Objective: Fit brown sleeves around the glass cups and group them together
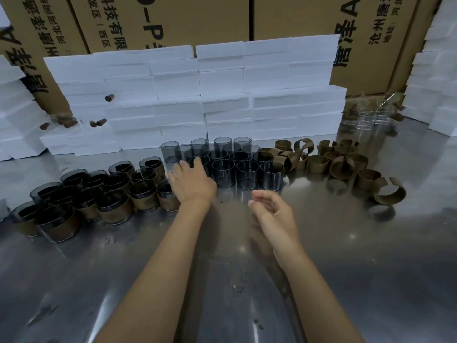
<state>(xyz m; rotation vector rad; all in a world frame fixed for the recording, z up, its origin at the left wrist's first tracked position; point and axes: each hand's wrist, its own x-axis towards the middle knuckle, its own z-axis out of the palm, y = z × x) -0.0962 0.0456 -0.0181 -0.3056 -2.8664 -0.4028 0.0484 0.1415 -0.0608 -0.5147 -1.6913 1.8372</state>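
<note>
Several dark smoked glass cups without sleeves [247,174] stand in rows at the middle of the metal table [346,256]. To the left, a group of cups wearing brown sleeves [81,196] stands bunched together. Loose brown sleeves [341,164], curled into open rings, lie scattered to the right. My left hand [191,183] reaches forward, its fingers over the near-left bare cup; whether it grips the cup is hidden. My right hand [272,211] hovers above the table in front of the cups, fingers loosely curled, holding nothing.
A wall of white foam blocks [197,95] stands behind the cups, with cardboard boxes [173,18] behind it. More foam stacks flank both sides. Clear glass cups [368,120] sit at the back right. Small brown corks [99,123] lie on the left foam.
</note>
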